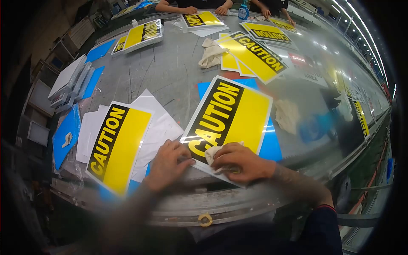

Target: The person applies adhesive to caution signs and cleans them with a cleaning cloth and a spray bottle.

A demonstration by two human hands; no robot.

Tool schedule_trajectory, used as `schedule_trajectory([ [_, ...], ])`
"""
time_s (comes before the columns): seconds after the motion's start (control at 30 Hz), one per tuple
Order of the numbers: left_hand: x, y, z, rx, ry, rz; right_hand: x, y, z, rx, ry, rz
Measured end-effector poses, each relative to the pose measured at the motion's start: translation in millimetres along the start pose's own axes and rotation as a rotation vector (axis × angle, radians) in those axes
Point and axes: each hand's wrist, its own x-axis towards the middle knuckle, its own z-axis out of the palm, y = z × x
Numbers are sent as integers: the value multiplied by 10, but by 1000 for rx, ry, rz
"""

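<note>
Yellow under both hands: grasping a bunched cloth in the right hand, pressing it to the caution sign, flat over a blue sheet on the table. Touching the sign's near left edge with the left hand; cannot tell if pinching. Farther left, over white paper, another sign.

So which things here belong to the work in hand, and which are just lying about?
In use:
near caution sign
cloth in the right hand, against that sign
left hand, at its lower left edge

Seemingly just lying about:
left caution sign
white sheets partly beneath it
crumpled rag right of the near sign
</note>
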Motion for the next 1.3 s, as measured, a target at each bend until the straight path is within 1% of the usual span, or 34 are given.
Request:
schedule_trajectory([
  [0.1, 47, -57, 38, -98, -34, -33, 255, -20, 174, -107, 47, -172],
  [0.13, 61, -60, 25, -85, -56, -55, 316, 41, 216, -164, 30, -239],
  [0.23, 63, 63, 3, -131, -61, -182, 347, 321, -23, -256, 116, -289],
  [0.3, 61, 32, 15, -147, -76, -189, 367, 788, -350, -364, 276, -63],
  [0.37, 52, 35, 20, -135, -68, -197, 345, 1209, -798, -409, 516, 77],
  [0.47, 38, 10, 16, -101, -74, -158, 280, 1311, -849, -446, 520, 51],
  [0.5, 51, -2, 22, -89, -71, -148, 273, 1397, -631, -403, 454, -28],
  [0.53, 31, -77, 93, -75, -29, -120, 246, 1079, -485, -403, 287, -57],
  [0.57, 84, -59, 29, -105, -68, -86, 197, 818, -429, -512, 249, -223],
  [0.63, 66, -70, 38, -108, -61, -126, 240, 1054, -630, -491, 307, -15],
  [0.67, 60, -38, 32, -109, -85, -160, 256, 1278, -799, -490, 435, 48],
  [0.7, 58, -3, 14, -108, -107, -194, 250, 1480, -970, -516, 542, 48],
  [0.73, 66, 22, -11, -104, -120, -227, 257, 1550, -1122, -519, 592, 113],
  [0.77, 65, 35, -16, -89, -82, -220, 267, 1565, -1233, -521, 640, 175],
  [0.83, 28, 49, 31, -67, -4, -216, 197, 1526, -1203, -584, 700, 135],
  [0.87, 23, 41, 37, -33, -14, -243, 154, 1503, -1163, -618, 726, 112],
  [0.97, -43, 9, 134, 17, 70, -202, -143, 1432, -1023, -654, 807, 69],
  [1.07, -17, 43, 115, 14, 80, -241, -477, 1423, -938, -674, 771, 123],
  [1.13, -3, 149, 138, 43, 82, -278, -495, 1428, -972, -652, 814, 191],
  [1.17, 24, 217, 158, 109, 76, -262, -468, 1420, -1020, -648, 846, 221],
  [1.23, 60, 349, 189, 242, 67, -226, -432, 1370, -1027, -497, 935, 214],
  [1.3, -4, 175, 294, 302, 172, -146, -370, 1262, -1038, -352, 1012, 200],
])
